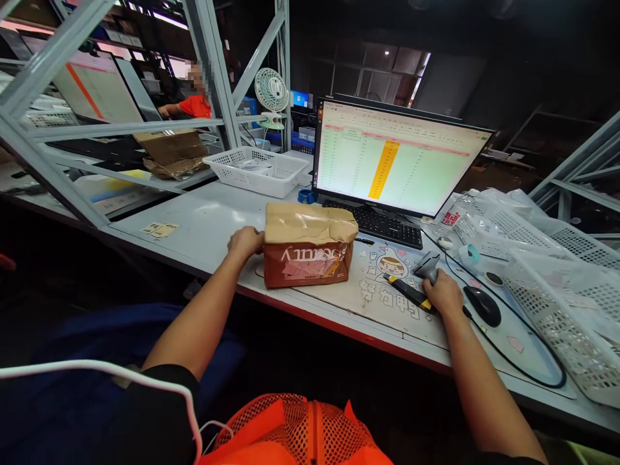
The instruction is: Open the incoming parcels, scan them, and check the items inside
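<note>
A brown cardboard box (310,252), dented and taped, with white lettering upside down on its front, sits at the table's front edge. At its left side is my left hand (246,243), its fingers curled against the box and partly hidden. My right hand (444,294) is wrapped round the handle of a grey barcode scanner (427,263), low over the printed desk mat (372,297). Just left of that hand lies a yellow and black utility knife (407,292). A black mouse (482,306) is to the hand's right, with the scanner's cable looping past it.
Behind the box stand a monitor (387,158) and a black keyboard (382,225). White baskets stand at the back left (259,171) and the right (562,316). Paper labels (159,229) lie at left. Metal rack bars (130,131) border the table; beyond them sits a person (194,106).
</note>
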`<state>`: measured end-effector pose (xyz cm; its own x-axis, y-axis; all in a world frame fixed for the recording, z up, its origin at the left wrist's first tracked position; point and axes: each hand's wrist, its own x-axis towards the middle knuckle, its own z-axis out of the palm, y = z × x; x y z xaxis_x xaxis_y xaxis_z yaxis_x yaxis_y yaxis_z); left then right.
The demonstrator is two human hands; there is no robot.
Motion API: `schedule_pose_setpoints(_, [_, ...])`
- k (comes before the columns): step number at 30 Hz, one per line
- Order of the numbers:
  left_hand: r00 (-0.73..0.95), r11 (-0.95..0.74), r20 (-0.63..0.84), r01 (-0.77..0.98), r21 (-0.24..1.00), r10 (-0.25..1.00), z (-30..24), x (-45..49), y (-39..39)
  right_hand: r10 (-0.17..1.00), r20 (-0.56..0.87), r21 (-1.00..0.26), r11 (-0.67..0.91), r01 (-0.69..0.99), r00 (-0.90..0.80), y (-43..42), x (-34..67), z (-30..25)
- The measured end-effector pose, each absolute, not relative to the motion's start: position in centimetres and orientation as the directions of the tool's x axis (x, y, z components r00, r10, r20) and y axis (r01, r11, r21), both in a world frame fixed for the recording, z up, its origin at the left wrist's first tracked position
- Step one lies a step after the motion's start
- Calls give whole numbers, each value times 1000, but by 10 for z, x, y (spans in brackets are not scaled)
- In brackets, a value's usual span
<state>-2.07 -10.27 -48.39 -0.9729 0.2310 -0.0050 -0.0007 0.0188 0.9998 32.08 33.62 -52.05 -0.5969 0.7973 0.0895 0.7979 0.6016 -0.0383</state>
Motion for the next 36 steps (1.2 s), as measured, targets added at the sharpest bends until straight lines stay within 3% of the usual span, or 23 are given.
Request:
schedule_pose_setpoints(3, [-973,63,172,183,981,151,-474,-16,-114,804,94,-51,593,804,-587,336,321,-523])
schedule_pose_setpoints(6, [-838,-69,495,493,867,232,-464,-4,-108,809,124,-52,584,810,-575,332,318,-522])
schedule_pose_setpoints(8, [-735,-150,616,600,786,285,-461,5,-99,821,116,-49,566,823,-558,330,318,-516])
schedule_pose_setpoints(13, [-741,-116,620,614,781,256,-465,17,-83,787,97,-82,616,783,-609,318,340,-476])
schedule_pose_setpoints(18, [-748,-177,643,619,765,164,-470,20,-80,433,217,-318,879,356,-875,252,389,-431])
schedule_pose_setpoints(21, [-755,-171,637,615,770,153,-471,21,-79,223,179,-404,905,135,-958,198,400,-423])
schedule_pose_setpoints(23, [-758,-162,635,615,772,148,-471,21,-78,150,152,-408,910,76,-977,172,394,-425])
schedule_pose_setpoints(32, [-745,-188,650,624,758,150,-472,20,-80,119,135,-414,909,53,-984,151,366,-441])
schedule_pose_setpoints(36, [-755,-198,637,608,769,155,-471,19,-79,249,200,-411,899,149,-948,186,358,-445])
